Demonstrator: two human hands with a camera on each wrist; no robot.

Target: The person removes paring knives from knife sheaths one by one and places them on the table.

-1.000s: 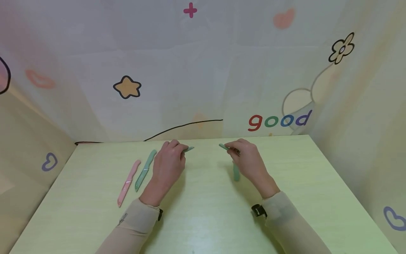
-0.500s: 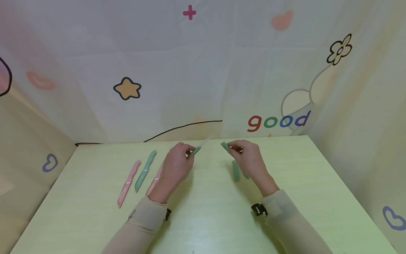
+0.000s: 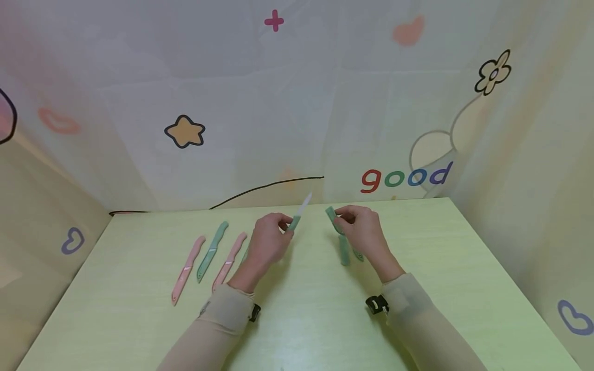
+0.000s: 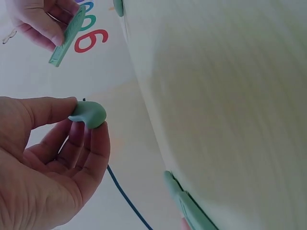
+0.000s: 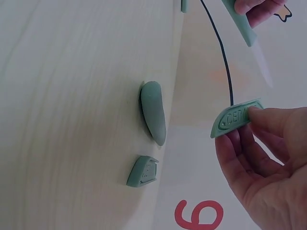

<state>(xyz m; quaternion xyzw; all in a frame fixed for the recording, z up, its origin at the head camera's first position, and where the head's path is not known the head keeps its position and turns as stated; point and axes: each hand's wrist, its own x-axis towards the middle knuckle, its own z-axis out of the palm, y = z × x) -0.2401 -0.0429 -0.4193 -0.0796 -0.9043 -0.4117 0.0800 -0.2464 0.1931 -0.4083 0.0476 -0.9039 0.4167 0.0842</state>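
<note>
My left hand (image 3: 269, 239) pinches a paring knife by its green handle (image 3: 294, 222), with the bare blade (image 3: 304, 203) pointing up and to the right. In the left wrist view, the rounded handle end (image 4: 91, 114) sits between thumb and fingers. My right hand (image 3: 364, 229) pinches a green blade cover (image 3: 332, 215) between thumb and fingers, apart from the knife. Raised lettering shows on that cover (image 5: 235, 117) in the right wrist view. Below this hand, another green knife handle (image 5: 154, 112) and a second green cover (image 5: 143, 171) lie on the table; its blade is not visible.
Left on the pale table (image 3: 297, 319) lie a pink covered knife (image 3: 187, 270), a green covered knife (image 3: 212, 252) and another pink one (image 3: 229, 262). A further green piece (image 3: 245, 254) is mostly hidden behind my left hand. A printed curtain (image 3: 260, 103) hangs behind.
My left hand has moved right, and the knife's blade has swung into view, pointing upward. The cover in my right hand has turned more upright. More knives at left are uncovered from behind the hand.
</note>
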